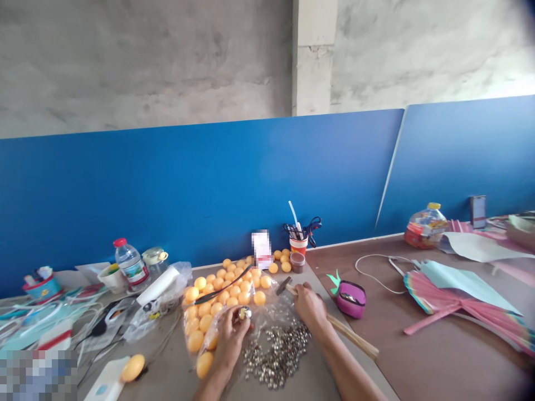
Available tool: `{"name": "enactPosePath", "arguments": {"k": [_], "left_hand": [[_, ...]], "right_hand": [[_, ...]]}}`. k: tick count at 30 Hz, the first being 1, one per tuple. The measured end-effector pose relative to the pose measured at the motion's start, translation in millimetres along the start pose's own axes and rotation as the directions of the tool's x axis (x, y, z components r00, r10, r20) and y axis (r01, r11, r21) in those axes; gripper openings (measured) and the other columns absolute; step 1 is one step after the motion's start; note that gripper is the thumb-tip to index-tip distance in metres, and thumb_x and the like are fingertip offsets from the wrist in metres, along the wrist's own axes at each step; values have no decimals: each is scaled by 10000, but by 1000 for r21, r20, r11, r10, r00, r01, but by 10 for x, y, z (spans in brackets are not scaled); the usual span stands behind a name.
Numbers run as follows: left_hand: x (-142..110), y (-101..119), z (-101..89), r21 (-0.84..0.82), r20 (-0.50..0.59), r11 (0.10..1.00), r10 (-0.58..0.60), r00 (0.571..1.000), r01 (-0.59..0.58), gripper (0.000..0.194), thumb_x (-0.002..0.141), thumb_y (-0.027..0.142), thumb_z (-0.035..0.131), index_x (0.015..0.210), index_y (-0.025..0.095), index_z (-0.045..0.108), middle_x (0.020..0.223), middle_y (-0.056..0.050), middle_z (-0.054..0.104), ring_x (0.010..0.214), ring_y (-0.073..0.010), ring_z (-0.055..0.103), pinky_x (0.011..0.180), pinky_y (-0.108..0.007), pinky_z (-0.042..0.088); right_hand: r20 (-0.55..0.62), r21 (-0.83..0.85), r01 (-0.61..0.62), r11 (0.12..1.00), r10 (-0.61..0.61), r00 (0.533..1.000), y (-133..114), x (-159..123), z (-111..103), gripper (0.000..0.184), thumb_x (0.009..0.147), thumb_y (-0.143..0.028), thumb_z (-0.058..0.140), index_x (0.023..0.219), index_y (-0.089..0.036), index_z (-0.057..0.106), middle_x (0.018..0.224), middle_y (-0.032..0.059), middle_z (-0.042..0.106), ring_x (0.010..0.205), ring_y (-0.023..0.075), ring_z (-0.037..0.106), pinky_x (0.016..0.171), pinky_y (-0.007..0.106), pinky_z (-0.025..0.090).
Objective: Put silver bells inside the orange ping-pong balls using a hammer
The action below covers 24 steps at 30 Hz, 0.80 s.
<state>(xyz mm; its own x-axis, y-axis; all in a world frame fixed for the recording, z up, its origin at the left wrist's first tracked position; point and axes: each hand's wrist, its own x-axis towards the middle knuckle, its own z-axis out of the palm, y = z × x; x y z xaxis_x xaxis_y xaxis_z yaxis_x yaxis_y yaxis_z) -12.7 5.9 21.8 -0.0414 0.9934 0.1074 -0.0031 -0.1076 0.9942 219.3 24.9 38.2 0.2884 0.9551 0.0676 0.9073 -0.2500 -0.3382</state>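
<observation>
Nearest me, small shiny metal pieces (276,356) lie heaped on the desk (310,385) between my forearms. My left hand (229,334) pinches a small shiny object (245,314) beside the heap; my right hand (308,303) is clamped around the wooden handle of a hammer (353,336). Beyond my left hand, orange balls (205,323) fill a clear plastic bag; farther back stands a red-and-white cup (298,247).

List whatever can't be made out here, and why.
All in the head view:
- Small item in the left hand: too small, partly covered by that hand.
- Hammer: middle of its handle hidden by the right hand.
- Metal pieces: too small for exact shapes.
- Upright white item: print pixelated.
- Pink fan-like piece: cut off by the right edge.
</observation>
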Motion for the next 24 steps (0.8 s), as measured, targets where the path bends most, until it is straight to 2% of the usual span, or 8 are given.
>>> {"name": "enactPosePath", "arguments": {"k": [6, 9, 12, 13, 15, 18, 20, 24], "left_hand": [[2, -20, -12, -21, 40, 999, -30, 999, 31, 465, 631, 503, 751, 940, 177, 631, 883, -44, 660, 742, -218, 673, 733, -374, 565], [6, -22, -10, -16, 30, 1000, -20, 999, 20, 482, 618, 509, 758, 939, 172, 633, 894, -53, 661, 763, -220, 666, 728, -364, 563], [7, -15, 1, -14, 33, 1000, -12, 999, 13, 474, 634, 501, 747, 949, 168, 628, 914, -62, 655, 776, -212, 650, 719, -353, 560], [6, -11, 5, -18, 41, 1000, -23, 999, 23, 462, 643, 497, 741, 946, 168, 624, 904, -60, 655, 761, -205, 646, 718, -353, 558], [4, -4, 5, -16, 57, 999, -39, 998, 40, 429, 668, 488, 721, 939, 172, 616, 884, -56, 657, 740, -198, 643, 725, -359, 554], [10, -16, -16, 50, 56, 999, -1, 998, -2, 406, 696, 475, 704, 960, 177, 621, 925, -75, 669, 848, -234, 651, 795, -379, 539], [19, -41, -36, 91, 55, 995, 27, 998, -32, 422, 700, 481, 700, 984, 178, 627, 968, -91, 677, 926, -263, 646, 837, -395, 526], [28, -86, -52, 120, 69, 992, 28, 997, -36, 435, 704, 493, 686, 997, 177, 626, 1001, -102, 688, 943, -282, 656, 843, -406, 524]], "right_hand": [[-56, -55, 69, 996, -72, 996, 33, 25, 73, 249, 841, -111, 468, 962, -129, 685, 991, 159, 674, 1012, 272, 600, 825, 322, 433], [-186, 57, 88, 994, -76, 980, -14, 19, 28, 285, 830, -143, 507, 1071, -127, 660, 1052, 161, 647, 999, 272, 592, 827, 331, 436], [-250, 264, 313, 912, -249, 936, -124, -37, -81, 269, 821, -123, 488, 1020, -148, 668, 1032, 119, 651, 927, 209, 606, 807, 281, 444], [-215, 326, 415, 849, -361, 908, -166, -66, -114, 250, 812, -105, 475, 940, -159, 683, 969, 92, 666, 871, 184, 611, 777, 256, 446], [-96, 392, 579, 715, -594, 799, -245, -133, -149, 230, 774, -87, 495, 829, -173, 701, 874, 52, 683, 812, 160, 612, 745, 230, 440], [93, 314, 692, 650, -746, 659, -334, -223, -124, 234, 744, -93, 529, 809, -188, 733, 865, 53, 703, 868, 187, 615, 791, 261, 429], [193, 198, 719, 666, -746, 637, -374, -266, -81, 239, 768, -137, 529, 833, -201, 750, 887, 74, 707, 924, 227, 606, 825, 311, 420], [241, 56, 709, 703, -699, 673, -430, -322, 0, 254, 818, -205, 499, 864, -171, 746, 908, 115, 701, 939, 253, 598, 827, 342, 410]]}}
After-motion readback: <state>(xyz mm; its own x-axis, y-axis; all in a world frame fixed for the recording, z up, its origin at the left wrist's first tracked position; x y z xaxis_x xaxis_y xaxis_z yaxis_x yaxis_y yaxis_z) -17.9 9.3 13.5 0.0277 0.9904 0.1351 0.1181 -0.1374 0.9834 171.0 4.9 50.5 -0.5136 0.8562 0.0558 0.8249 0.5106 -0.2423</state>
